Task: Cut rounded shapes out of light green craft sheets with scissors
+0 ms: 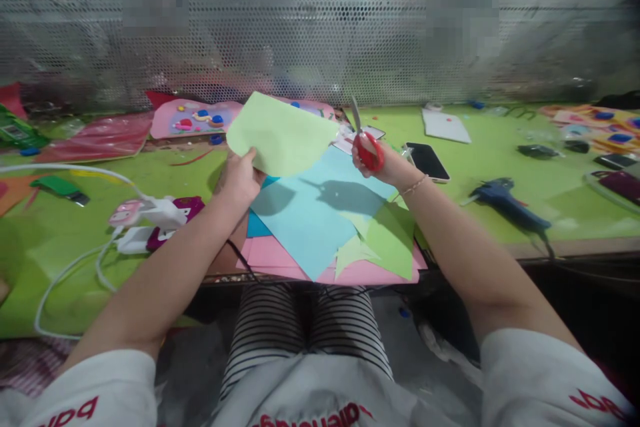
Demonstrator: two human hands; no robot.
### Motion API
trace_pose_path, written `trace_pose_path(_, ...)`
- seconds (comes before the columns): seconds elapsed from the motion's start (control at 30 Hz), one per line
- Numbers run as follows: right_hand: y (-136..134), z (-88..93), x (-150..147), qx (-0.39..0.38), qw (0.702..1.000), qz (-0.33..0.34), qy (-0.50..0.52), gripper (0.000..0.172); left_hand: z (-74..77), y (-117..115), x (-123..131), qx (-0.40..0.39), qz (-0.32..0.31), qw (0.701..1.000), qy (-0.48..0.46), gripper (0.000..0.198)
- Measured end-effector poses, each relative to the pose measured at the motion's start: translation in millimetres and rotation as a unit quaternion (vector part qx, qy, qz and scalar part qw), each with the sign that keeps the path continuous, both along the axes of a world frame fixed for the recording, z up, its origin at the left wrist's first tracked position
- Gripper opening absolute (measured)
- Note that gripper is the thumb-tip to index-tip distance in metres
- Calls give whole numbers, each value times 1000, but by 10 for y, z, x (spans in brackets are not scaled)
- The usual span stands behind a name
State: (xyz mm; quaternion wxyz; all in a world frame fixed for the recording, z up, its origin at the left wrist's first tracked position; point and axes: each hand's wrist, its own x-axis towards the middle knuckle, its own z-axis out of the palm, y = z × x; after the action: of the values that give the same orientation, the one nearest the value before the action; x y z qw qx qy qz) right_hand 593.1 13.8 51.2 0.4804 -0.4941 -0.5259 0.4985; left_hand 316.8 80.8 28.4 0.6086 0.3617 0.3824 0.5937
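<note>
My left hand (243, 175) pinches a pale green sheet of paper (283, 137) at its lower left edge and holds it up above the table. The sheet has rounded corners on its left side. In my right hand (380, 163) is a pair of scissors (369, 150) with red handles, its blades pointing up and away from the sheet. Beneath both hands lies a light blue sheet (320, 223) with their shadows on it. Light green paper scraps (354, 255) and a green sheet (393, 237) rest beside it, over pink sheets (273, 257).
White chargers and cables (155, 217) lie on the left by a green cutter (63, 188). To the right are a phone (427, 161) and a blue glue gun (513, 203). Decorated pink pieces (193, 119) stand at the back, before a perforated metal screen (300, 20).
</note>
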Motion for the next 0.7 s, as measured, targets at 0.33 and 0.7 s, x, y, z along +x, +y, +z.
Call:
trace_pose_path(0.33,-164,150,-90,119,938,-32,-324,51,7,68,-42,-63,71,994,-56,26)
trace_pose_path(0.7,-55,86,157,69,817,-150,-553,31,35,-95,30,-34,58,998,-12,26)
